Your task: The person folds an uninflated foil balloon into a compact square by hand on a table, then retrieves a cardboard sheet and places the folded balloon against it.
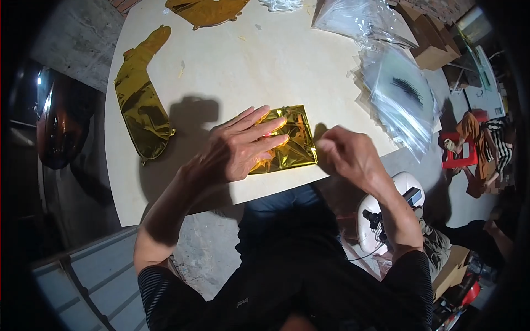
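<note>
A gold foil sheet, folded into a shiny rectangle (pixel 298 144), lies near the front edge of the table. My left hand (pixel 243 140) rests on its left part with fingers stretched out flat, hiding that side. Just off its right edge is my right hand (pixel 351 154), its fingers curled closed; whether anything is between them is hidden. To the left lies a flat, uninflated gold foil balloon (pixel 141 99) with a bent, curved outline. Another gold foil piece (pixel 207 11) is partly in view at the far edge.
Clear plastic bags (pixel 400 91) lie fanned at the table's right, with more clear bags (pixel 353 22) behind them. Cardboard boxes (pixel 433 47) stand beyond. A white stool (pixel 375 215) holding a small black device is beside the pale table (pixel 265 71). Another person (pixel 486 143) is at far right.
</note>
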A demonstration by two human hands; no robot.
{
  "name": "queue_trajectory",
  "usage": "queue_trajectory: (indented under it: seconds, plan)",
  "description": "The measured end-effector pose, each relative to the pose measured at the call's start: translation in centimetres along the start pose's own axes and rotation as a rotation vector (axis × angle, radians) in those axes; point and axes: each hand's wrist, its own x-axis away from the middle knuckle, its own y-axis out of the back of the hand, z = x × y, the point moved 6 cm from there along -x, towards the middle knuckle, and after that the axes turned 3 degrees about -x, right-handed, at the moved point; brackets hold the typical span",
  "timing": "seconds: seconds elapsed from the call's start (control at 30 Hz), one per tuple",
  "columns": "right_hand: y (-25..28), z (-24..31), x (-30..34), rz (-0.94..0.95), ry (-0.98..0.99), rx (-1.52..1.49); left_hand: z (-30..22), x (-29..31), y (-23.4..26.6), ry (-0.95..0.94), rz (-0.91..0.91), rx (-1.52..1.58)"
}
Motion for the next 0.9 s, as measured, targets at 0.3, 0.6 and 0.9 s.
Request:
queue_trajectory:
  seconds: [0.3, 0.6, 0.9]
  plan:
    - [-3.1, 4.3, 3.0, -0.089, 0.631, 0.317, 0.1, 0.2, -0.1, 0.009, 0.03, -0.016]
    - [-7.1, 3.0, 1.1, 0.103, 0.531, 0.462, 0.5, 0.4, -0.5, 0.012, -0.001, 0.001]
    - [-6.8, 2.9, 1.3, 0.091, 0.532, 0.489, -2.1, 1.9, 2.5, 0.229, -0.099, -0.006]
